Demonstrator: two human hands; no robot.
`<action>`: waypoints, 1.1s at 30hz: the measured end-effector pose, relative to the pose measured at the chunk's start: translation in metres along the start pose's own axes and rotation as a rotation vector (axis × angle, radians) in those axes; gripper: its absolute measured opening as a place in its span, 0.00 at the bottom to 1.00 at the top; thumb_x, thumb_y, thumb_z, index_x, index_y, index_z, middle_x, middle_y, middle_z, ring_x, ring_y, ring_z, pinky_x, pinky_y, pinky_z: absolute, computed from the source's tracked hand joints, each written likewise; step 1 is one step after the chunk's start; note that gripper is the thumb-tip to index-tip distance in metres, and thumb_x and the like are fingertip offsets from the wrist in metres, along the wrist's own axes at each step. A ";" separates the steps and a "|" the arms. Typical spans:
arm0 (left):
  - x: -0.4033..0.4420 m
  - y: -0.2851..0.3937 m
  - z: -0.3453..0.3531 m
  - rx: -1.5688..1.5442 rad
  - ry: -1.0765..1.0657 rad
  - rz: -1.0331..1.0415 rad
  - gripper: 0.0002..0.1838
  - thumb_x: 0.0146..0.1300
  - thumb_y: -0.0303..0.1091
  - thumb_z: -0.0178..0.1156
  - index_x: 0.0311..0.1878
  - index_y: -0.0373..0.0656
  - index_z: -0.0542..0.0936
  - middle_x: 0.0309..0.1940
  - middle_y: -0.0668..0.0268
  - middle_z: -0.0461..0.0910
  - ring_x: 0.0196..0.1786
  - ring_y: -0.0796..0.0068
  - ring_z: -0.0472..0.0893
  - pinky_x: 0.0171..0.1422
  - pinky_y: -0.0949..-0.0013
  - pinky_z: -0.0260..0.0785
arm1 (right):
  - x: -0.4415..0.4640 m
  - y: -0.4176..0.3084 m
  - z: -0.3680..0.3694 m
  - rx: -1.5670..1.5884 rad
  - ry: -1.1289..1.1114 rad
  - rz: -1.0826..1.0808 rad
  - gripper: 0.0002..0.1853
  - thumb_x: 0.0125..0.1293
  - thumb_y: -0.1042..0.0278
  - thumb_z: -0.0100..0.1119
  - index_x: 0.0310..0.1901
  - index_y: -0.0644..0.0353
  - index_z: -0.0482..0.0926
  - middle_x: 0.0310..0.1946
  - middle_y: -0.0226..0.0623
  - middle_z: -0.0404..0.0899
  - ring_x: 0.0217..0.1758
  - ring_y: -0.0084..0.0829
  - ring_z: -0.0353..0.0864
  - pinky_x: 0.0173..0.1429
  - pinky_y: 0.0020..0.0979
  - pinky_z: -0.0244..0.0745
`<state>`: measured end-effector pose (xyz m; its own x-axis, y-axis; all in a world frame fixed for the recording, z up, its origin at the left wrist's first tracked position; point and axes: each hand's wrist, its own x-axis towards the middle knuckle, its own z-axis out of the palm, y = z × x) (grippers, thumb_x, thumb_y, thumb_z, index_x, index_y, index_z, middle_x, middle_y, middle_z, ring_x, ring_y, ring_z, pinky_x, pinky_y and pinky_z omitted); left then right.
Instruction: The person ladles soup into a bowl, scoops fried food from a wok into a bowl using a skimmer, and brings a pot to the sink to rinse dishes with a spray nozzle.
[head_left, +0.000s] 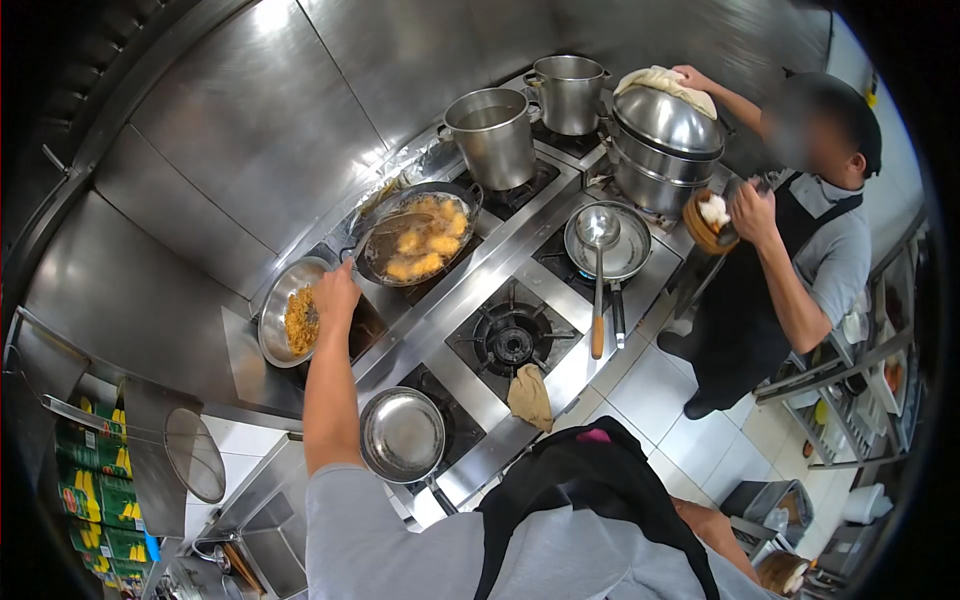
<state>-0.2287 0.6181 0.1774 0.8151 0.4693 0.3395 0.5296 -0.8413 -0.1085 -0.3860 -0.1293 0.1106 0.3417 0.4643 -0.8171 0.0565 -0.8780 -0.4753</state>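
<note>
On the range [500, 262], the wok [366, 262] lies handle-to-handle up-right from the left hand [337, 297], its grip unclear.

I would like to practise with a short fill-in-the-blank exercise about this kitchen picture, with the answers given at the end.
1. The person's ____ hand is near the steel bowl and the wok.
2. The grip of the ladle looks made of ____.
3. On ____ of the domed lid lies a cloth.
4. The co-worker's apron is ____.

Answers: left; wood; top; black.
</note>
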 end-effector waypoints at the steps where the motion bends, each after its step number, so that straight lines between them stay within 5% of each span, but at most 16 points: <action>1: 0.004 0.000 -0.008 0.045 0.019 0.072 0.18 0.61 0.33 0.56 0.55 0.53 0.82 0.34 0.50 0.85 0.36 0.49 0.86 0.41 0.47 0.78 | 0.000 -0.002 -0.001 -0.005 0.000 0.003 0.38 0.63 0.73 0.46 0.77 0.47 0.52 0.68 0.44 0.71 0.68 0.42 0.72 0.68 0.35 0.67; 5: 0.033 -0.010 -0.016 0.193 0.122 0.236 0.11 0.68 0.40 0.54 0.43 0.53 0.86 0.30 0.53 0.85 0.33 0.53 0.86 0.37 0.51 0.78 | -0.007 -0.003 0.003 -0.039 -0.003 0.029 0.38 0.64 0.73 0.44 0.77 0.47 0.51 0.68 0.43 0.70 0.68 0.41 0.72 0.68 0.35 0.67; 8: 0.053 -0.012 -0.030 0.324 0.074 0.297 0.16 0.72 0.43 0.50 0.36 0.53 0.87 0.28 0.55 0.85 0.32 0.55 0.86 0.34 0.54 0.76 | -0.008 -0.006 0.005 -0.066 0.002 0.063 0.37 0.64 0.73 0.42 0.77 0.47 0.50 0.68 0.42 0.70 0.68 0.40 0.72 0.67 0.36 0.68; 15: 0.062 -0.021 -0.072 0.307 0.195 0.418 0.19 0.72 0.45 0.51 0.32 0.53 0.88 0.25 0.58 0.84 0.30 0.56 0.85 0.34 0.56 0.76 | -0.011 -0.024 -0.005 -0.048 -0.051 0.152 0.35 0.67 0.72 0.43 0.76 0.43 0.52 0.65 0.44 0.73 0.66 0.43 0.74 0.64 0.38 0.69; 24: 0.054 -0.049 -0.113 0.361 0.190 0.405 0.16 0.70 0.43 0.53 0.34 0.53 0.89 0.27 0.57 0.85 0.30 0.55 0.85 0.35 0.56 0.76 | -0.008 -0.011 -0.001 0.007 -0.039 0.016 0.37 0.65 0.72 0.48 0.76 0.44 0.53 0.65 0.44 0.73 0.66 0.43 0.74 0.64 0.38 0.69; 30: 0.014 -0.034 -0.125 0.319 0.096 0.186 0.13 0.67 0.35 0.54 0.46 0.57 0.88 0.31 0.55 0.85 0.35 0.54 0.86 0.38 0.52 0.76 | 0.000 -0.004 -0.006 0.005 -0.044 -0.019 0.39 0.62 0.72 0.52 0.76 0.44 0.53 0.65 0.44 0.73 0.66 0.43 0.73 0.65 0.38 0.68; 33: -0.011 -0.024 -0.119 0.203 0.011 0.090 0.20 0.63 0.32 0.54 0.56 0.61 0.84 0.34 0.53 0.85 0.39 0.49 0.85 0.41 0.47 0.76 | 0.004 -0.001 -0.007 0.005 -0.047 -0.039 0.40 0.61 0.72 0.54 0.75 0.44 0.53 0.65 0.44 0.73 0.67 0.43 0.73 0.65 0.38 0.68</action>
<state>-0.2779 0.6012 0.2874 0.8594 0.3905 0.3301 0.4918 -0.8079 -0.3248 -0.3782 -0.1275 0.1099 0.2947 0.5029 -0.8125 0.0638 -0.8587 -0.5084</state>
